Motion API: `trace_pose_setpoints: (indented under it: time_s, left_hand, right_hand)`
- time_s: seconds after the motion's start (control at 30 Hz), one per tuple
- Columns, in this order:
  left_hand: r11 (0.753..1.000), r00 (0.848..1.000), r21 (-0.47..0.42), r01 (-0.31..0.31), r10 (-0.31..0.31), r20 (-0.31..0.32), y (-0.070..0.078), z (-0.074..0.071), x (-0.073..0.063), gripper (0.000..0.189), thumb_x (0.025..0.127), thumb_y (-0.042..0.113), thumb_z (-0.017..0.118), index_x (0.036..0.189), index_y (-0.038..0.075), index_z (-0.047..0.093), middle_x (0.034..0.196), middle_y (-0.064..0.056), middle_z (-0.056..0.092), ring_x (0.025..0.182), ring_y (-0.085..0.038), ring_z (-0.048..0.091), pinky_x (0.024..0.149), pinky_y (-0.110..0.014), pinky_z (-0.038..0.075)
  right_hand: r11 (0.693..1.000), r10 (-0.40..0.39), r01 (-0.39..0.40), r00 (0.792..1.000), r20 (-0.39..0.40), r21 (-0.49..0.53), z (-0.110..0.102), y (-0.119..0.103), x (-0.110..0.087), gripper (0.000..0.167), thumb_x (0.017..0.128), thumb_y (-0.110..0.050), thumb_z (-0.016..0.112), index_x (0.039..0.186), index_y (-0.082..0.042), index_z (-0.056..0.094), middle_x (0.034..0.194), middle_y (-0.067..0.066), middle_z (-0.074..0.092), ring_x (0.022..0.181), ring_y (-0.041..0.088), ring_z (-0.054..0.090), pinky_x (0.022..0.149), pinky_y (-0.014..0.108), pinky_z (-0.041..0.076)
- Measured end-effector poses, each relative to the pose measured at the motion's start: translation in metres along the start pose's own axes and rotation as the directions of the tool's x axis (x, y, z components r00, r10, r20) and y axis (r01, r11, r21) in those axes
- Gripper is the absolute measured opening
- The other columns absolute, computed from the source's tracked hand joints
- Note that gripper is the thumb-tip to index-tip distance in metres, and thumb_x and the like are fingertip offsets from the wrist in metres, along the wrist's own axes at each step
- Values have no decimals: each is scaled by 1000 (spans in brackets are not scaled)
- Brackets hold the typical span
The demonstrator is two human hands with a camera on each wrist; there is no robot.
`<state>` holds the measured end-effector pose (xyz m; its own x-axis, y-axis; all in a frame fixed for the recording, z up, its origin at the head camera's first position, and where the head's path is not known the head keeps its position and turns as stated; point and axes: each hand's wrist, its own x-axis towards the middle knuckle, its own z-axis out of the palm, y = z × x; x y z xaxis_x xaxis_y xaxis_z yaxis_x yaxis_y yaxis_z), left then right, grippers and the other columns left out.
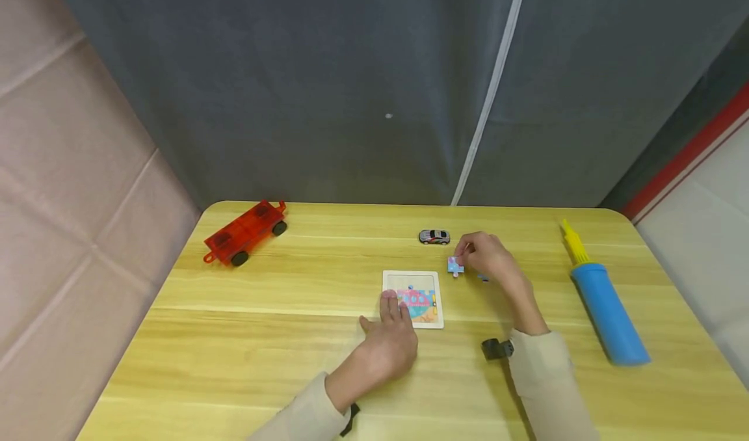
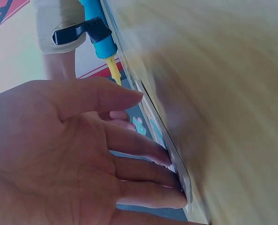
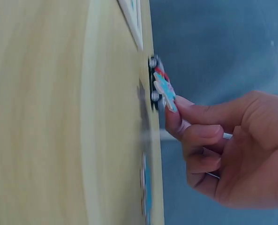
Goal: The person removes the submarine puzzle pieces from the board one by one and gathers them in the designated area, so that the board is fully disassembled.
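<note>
The puzzle tray (image 1: pixel 409 280) lies on the surface (image 1: pixel 234 343), with fitted pieces (image 1: pixel 418 302) in its nearer part. Of the two hands, the left (image 1: pixel 391 343) is at the tray's near left, fingers resting on it; the right (image 1: pixel 488 255) is beyond the tray's right side, holding a puzzle piece (image 1: pixel 455 266) just off its far right corner. A loose piece (image 1: pixel 482 278) lies farther right of the tray. Behind the tray, slightly right, stands a toy car (image 1: pixel 434 237); well to its left and behind, a toy wagon base (image 1: pixel 246 233). Well right of the tray lies a balloon pump (image 1: pixel 608 311), nozzle pointing toward the back. A curtain (image 1: pixel 322 103) hangs behind everything.
</note>
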<state>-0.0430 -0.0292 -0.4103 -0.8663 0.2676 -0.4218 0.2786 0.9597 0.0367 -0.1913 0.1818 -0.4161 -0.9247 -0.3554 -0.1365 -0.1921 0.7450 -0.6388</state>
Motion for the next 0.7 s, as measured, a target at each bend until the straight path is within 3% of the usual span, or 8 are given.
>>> trace_pose_setpoints:
  time_s: [0.2, 0.33, 0.47, 0.7]
  left_hand:
    - [1000, 1000, -11, -3, 3, 4, -1, -1, -1, 59, 113, 19, 53, 165, -5, 42, 176, -31, 28, 167, -46, 24, 105, -73, 53]
    - [1000, 1000, -28, 7, -7, 5, -2, 3, 2, 71, 114, 42, 57, 165, -5, 42, 176, -30, 28, 167, -45, 25, 107, -72, 53]
    - [999, 999, -25, 30, -30, -14, -1, 15, 10, 97, 105, 72, 54, 165, -3, 43, 176, -29, 30, 166, -45, 27, 109, -72, 52]
    - [998, 998, 29, 55, -54, -46, 0, 35, 21, 111, 99, 86, 43, 168, 0, 40, 178, -28, 26, 167, -44, 23, 109, -74, 51]
  right_hand:
    - [996, 84, -84, 996, 31, -3, -6, 10, -5, 14, 99, 7, 62, 96, 1, 75, 84, 11, 71, 75, 20, 55, 70, 32, 48]
    - [993, 115, -115, 993, 29, -32, -3, 10, -4, 16, 99, 8, 61, 94, 0, 74, 84, 10, 70, 77, 21, 56, 71, 33, 47]
    - [986, 152, -150, 988, 21, -76, -2, 11, -4, 13, 100, 3, 64, 94, -2, 74, 85, 9, 70, 79, 23, 56, 70, 35, 45]
    - [979, 171, -166, 985, 33, -123, -1, 10, -5, 8, 102, -2, 70, 97, -1, 75, 93, 13, 74, 81, 24, 58, 71, 37, 47]
